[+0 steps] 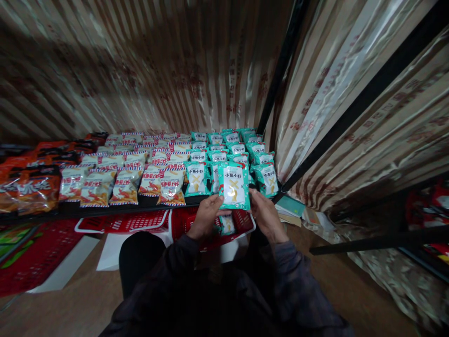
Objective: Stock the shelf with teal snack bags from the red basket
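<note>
A teal and white snack bag is held upright between my two hands, in front of the shelf. My left hand grips its lower left corner, the thumb on the front. At the lower right edge, my right hand has its fingers closed on the bag, partly hidden behind it. Matching teal bags stand in rows just behind it on the black shelf. Below my hands, another teal bag lies in a red basket.
Left of the teal rows stand white bags with striped edges, then orange and black bags. More red baskets sit under the shelf. A pleated curtain hangs behind. Black metal posts slant at the right, near papers on the floor.
</note>
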`<state>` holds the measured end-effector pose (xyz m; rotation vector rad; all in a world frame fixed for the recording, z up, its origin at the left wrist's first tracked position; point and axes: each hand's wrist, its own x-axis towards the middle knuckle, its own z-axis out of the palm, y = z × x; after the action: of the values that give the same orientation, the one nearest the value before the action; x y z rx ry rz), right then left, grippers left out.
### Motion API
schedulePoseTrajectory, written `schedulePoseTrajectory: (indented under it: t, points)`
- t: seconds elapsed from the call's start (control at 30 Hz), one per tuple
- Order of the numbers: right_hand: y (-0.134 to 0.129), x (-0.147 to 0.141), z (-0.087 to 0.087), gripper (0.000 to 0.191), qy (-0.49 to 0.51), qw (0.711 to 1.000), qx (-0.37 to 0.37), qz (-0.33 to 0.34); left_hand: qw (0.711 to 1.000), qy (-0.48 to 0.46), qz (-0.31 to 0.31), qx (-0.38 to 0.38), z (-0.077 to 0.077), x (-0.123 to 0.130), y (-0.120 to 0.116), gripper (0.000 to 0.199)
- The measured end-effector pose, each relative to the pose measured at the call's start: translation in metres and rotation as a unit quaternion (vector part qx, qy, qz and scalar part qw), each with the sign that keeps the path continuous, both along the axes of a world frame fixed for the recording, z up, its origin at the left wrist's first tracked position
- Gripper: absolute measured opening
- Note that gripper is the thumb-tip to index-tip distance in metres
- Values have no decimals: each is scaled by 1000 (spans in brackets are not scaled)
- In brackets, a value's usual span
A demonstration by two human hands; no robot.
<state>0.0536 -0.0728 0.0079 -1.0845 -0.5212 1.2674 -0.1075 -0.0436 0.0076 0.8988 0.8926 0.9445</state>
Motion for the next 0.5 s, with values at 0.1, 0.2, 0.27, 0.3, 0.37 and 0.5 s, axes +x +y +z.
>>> schedulePoseTrajectory:
  t: [0.1,0.2,0.27,0.3,0.37,0.5]
  points:
    - [-12,-4,-8,44,-6,1000,8,11,1000,-19,20,-3,0,9,3,43]
    - [-16,-3,-16,44,1,1000,19,4,999,-31,30,1,-2,17,1,45]
    - [-17,0,-21,44,-1,1000,23,2,999,-28,34,0,-3,21,-3,48]
    - [-19,1,-23,44,-6,1000,23,1,999,-24,32,-3,-5,22,-6,48]
    - [-25,5,-28,46,-18,1000,17,-1,1000,-16,20,-11,-11,22,-12,47]
    - [-40,7,-43,49,-43,999,3,15,1000,12,21,-9,-36,18,-25,40]
